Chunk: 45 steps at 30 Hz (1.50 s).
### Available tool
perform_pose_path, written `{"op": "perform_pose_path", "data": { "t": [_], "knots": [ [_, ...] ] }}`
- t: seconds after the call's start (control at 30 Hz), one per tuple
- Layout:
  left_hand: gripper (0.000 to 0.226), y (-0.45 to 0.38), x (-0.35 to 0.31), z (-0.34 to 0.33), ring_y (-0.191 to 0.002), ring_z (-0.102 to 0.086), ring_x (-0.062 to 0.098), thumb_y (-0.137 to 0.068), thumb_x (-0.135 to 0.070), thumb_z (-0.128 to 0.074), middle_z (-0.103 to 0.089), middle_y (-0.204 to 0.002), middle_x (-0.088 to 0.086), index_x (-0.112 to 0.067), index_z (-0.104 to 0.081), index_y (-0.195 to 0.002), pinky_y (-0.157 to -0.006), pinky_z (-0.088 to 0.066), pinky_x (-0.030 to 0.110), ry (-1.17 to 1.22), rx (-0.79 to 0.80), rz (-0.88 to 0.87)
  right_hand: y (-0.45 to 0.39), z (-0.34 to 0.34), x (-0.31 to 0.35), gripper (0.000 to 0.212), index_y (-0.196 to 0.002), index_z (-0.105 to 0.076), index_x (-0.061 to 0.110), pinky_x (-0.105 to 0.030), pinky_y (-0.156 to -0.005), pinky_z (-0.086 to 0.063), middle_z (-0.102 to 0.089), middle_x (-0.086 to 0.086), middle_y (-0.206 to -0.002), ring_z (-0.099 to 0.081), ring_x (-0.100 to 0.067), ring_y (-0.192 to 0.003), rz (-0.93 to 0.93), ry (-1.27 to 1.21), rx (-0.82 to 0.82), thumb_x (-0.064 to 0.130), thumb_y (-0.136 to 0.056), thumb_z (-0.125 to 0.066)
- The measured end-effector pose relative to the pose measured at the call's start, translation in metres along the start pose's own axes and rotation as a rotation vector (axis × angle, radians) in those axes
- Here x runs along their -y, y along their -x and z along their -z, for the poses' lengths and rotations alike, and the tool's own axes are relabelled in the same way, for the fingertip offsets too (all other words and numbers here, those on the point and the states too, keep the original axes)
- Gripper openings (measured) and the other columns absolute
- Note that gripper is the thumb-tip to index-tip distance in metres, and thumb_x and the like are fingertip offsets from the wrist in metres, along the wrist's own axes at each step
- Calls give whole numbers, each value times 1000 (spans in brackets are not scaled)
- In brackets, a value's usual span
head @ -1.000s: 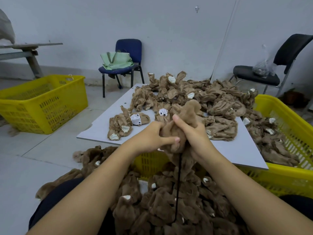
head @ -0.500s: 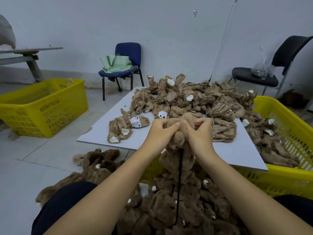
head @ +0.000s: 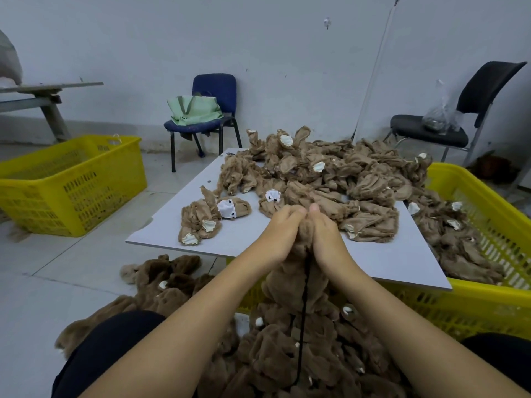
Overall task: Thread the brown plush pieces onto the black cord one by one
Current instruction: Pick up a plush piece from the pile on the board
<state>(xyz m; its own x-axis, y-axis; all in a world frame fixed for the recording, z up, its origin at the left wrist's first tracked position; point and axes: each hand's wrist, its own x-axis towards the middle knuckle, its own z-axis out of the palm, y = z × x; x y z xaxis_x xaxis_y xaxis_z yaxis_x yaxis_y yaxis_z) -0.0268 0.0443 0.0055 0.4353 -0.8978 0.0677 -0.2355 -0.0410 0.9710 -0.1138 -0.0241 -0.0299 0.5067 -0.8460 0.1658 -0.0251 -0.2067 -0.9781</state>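
Both hands meet above the near edge of a grey board (head: 178, 234), fingers curled inward and knuckles nearly touching. The left hand (head: 280, 234) and the right hand (head: 324, 235) each grip the same brown plush piece (head: 305, 235), bunched between them; how the fingertips sit on the far side cannot be told. A black cord (head: 304, 308) runs straight down from under the hands, over a hanging column of darker plush already strung (head: 293, 285) that spreads into a heap on the person's lap. On the board beyond lies a large pile of loose plush pieces (head: 330, 179), spilling rightward into a yellow crate (head: 488, 305). A second yellow basket (head: 71, 182) stands on the floor at left.
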Motion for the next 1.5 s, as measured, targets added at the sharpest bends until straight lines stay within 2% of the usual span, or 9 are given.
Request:
{"op": "perform_pose_path", "data": {
  "t": [0.2, 0.43, 0.63, 0.77, 0.93, 1.1, 1.17, 1.33, 1.5],
  "knots": [
    [22, 13, 2, 7, -77, -68, 4, -99, -22, -63, -70, -86, 4, -3, -62, -110, -65, -54, 19, 87, 5, -168, -3, 9, 6, 49, -85, -71, 23, -11, -57, -49, -74, 6, -69, -70, -1, -66, -21, -41, 51, 37, -111, -32],
    [32, 25, -2, 1, -83, -63, 1, -86, -54, -69, -64, -88, -10, -28, -55, -98, -70, -54, 30, -228, -73, -381, 1, 17, 2, 41, -90, -57, 24, -9, -57, -51, -63, 10, -85, -65, 11, -62, -104, -174, 156, -11, -102, -41],
    [34, 26, 16, -5, -79, -55, -4, -90, -61, -60, -53, -81, -12, -35, -38, -87, -53, -37, 22, -596, -60, -304, -3, 15, -2, 39, -70, -59, 3, -19, -46, -47, -64, 2, -52, -62, -16, -51, -195, -43, 41, 13, -106, -49],
    [31, 27, 18, -3, -82, -58, -1, -85, -39, -76, -56, -85, -17, -27, -49, -94, -59, -44, 15, -492, -153, -441, -5, 23, 21, 56, -94, -74, 2, -28, -63, -57, -78, -10, -84, -75, -19, -77, -142, -227, -5, 47, -107, -43],
    [21, 32, 14, -8, -65, -57, 4, -87, -6, -68, -58, -69, -13, -23, -56, -84, -55, -44, 21, -268, -258, -552, 8, 11, 34, 43, -78, -67, 10, -22, -67, -51, -70, 0, -72, -67, -11, -71, 72, -106, 230, 36, -107, -47],
    [15, 25, 5, 0, -68, -62, 11, -95, -13, -68, -65, -72, 1, -9, -67, -81, -64, -49, 20, -3, -299, -435, 8, 14, 31, 45, -101, -69, -3, -43, -87, -53, -66, -34, -106, -67, -31, -96, 104, -221, 205, 36, -107, -46],
    [17, 20, 5, 5, -83, -68, 26, -98, -16, -65, -70, -83, 13, -5, -69, -85, -74, -57, 33, 95, -276, -349, 7, 15, 27, 45, -112, -69, 0, -37, -94, -56, -72, -20, -114, -69, -26, -110, 83, -197, 206, 39, -106, -48],
    [33, 11, 11, 5, -97, -64, 43, -106, -19, -50, -67, -98, 30, 7, -68, -97, -92, -52, 57, 53, -202, -202, 5, 12, 23, 39, -96, -73, 25, -14, -61, -51, -77, 7, -86, -72, -6, -79, 27, -8, 160, 52, -102, -46],
    [39, 17, 21, 4, -103, -63, 19, -101, -42, -51, -65, -110, 11, -9, -62, -118, -92, -52, 38, -173, -31, -306, 5, 15, 24, 43, -87, -70, 9, -16, -63, -50, -71, 5, -70, -66, -3, -68, 112, 14, 108, 40, -107, -47]
  ]
}}
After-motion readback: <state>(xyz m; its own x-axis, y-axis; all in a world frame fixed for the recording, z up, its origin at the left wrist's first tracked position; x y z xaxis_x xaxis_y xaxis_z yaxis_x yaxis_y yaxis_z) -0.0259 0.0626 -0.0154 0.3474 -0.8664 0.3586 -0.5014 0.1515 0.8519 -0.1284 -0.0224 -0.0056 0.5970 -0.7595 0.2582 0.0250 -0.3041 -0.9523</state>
